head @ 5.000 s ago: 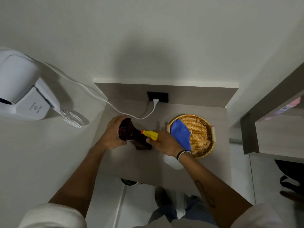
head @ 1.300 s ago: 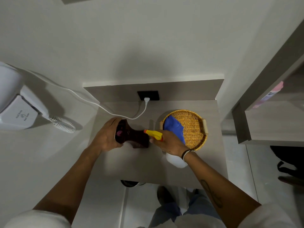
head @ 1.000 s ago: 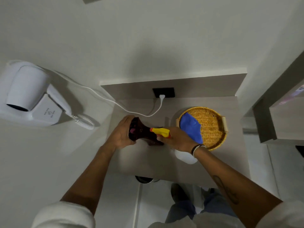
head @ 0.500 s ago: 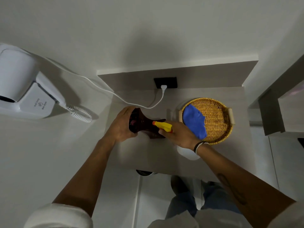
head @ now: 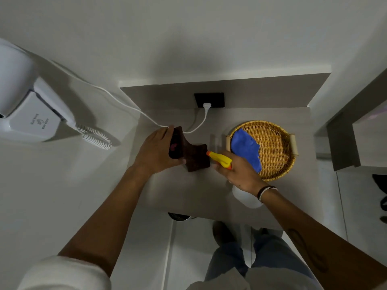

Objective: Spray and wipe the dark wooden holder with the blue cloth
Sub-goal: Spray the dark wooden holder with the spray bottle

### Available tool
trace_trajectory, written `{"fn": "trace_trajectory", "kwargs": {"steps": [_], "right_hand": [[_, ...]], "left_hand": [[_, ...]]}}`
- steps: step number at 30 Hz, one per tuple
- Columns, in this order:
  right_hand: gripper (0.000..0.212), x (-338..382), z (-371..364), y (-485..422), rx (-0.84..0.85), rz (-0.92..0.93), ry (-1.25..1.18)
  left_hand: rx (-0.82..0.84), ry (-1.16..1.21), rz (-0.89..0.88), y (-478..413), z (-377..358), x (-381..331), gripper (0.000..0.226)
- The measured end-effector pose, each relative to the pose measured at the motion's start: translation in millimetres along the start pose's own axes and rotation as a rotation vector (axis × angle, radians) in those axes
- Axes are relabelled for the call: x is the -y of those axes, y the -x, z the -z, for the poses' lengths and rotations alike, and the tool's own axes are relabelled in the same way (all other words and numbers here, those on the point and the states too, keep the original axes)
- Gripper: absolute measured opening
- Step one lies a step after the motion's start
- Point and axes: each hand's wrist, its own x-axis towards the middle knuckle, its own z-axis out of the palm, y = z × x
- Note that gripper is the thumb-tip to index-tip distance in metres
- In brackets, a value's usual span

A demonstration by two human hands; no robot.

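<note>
Dark wooden holder (head: 189, 152) tilted on its edge on the tabletop (head: 188, 193), gripped at its far end by the left hand (head: 156, 151), fingers wrapped around the upper lip. Its broad base faces the right hand (head: 238, 174).

Right hand is clenched around a spray bottle (head: 219, 159); yellow trigger head with orange nozzle tip sits just beside the holder's base, pointed straight at it. White bottle body (head: 247, 198) hangs below the wrist.

Judged step: spraying, wipe not yet begun. Blue cloth (head: 248, 149) lies beyond the right hand in a wicker tray (head: 278, 143), draped over the near rim, untouched.

Risks from here:
- Nozzle so close (almost touching) could flood one patch and leave runs on the wood, or drip onto the tabletop.
- Overspray past the holder could reach the left hand's fingers; a wet grip on a tilted piece may slip.
- White cord (head: 194, 126) runs just behind the left hand up to a plugged wall socket (head: 209, 100); mist drifting that way is unwelcome.
- Swapping bottle for cloth needs the right hand free; the holder rests on one-handed support meanwhile.
</note>
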Motion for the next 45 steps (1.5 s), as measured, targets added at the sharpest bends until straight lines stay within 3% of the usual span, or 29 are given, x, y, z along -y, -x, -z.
{"fn": "trace_trajectory", "kwargs": {"steps": [4, 8, 12, 14, 16, 18, 20, 23, 27, 29, 31, 41, 45], "right_hand": [[0.025, -4, 3, 9, -0.012, -0.008, -0.012], [0.029, -8, 4, 14, -0.026, -0.052, -0.041], [0.026, -10, 5, 18, -0.043, -0.06, -0.037], [0.026, -10, 6, 19, -0.044, -0.067, -0.039], [0.028, -10, 6, 20, -0.038, -0.066, -0.036], [0.03, -9, 6, 19, -0.034, -0.065, -0.032], [0.031, -7, 6, 18, -0.022, -0.047, -0.027], [0.009, -1, 4, 16, -0.014, -0.023, -0.009], [0.004, 10, 2, 11, -0.019, 0.043, 0.0], [0.027, 16, 0, 7, -0.018, 0.056, -0.001], [0.035, 22, 0, 4, 0.011, 0.06, 0.015], [0.043, 53, -6, -6, 0.066, 0.205, 0.114], [0.034, 51, -8, -4, 0.083, 0.176, 0.084]], "left_hand": [[-0.02, -0.132, -0.013, 0, 3, -16, 0.136], [-0.047, -0.168, 0.093, -1, 4, -29, 0.138], [0.07, -0.077, 0.167, -2, 8, -26, 0.15], [0.111, -0.104, 0.073, -1, 9, -21, 0.154], [0.086, -0.18, -0.151, -1, 8, -15, 0.151], [0.013, -0.223, -0.351, -2, 6, -11, 0.135], [-0.062, -0.139, -0.404, -2, 3, -13, 0.111], [-0.111, -0.008, -0.311, 0, 0, -16, 0.102], [-0.093, 0.199, -0.121, 7, -4, 0, 0.11], [-0.094, 0.253, -0.084, 10, -5, 11, 0.111], [-0.092, 0.292, -0.059, 15, -8, 19, 0.11], [-0.094, 0.361, -0.052, 27, -12, 32, 0.106], [-0.087, 0.346, -0.069, 25, -13, 27, 0.108]]}}
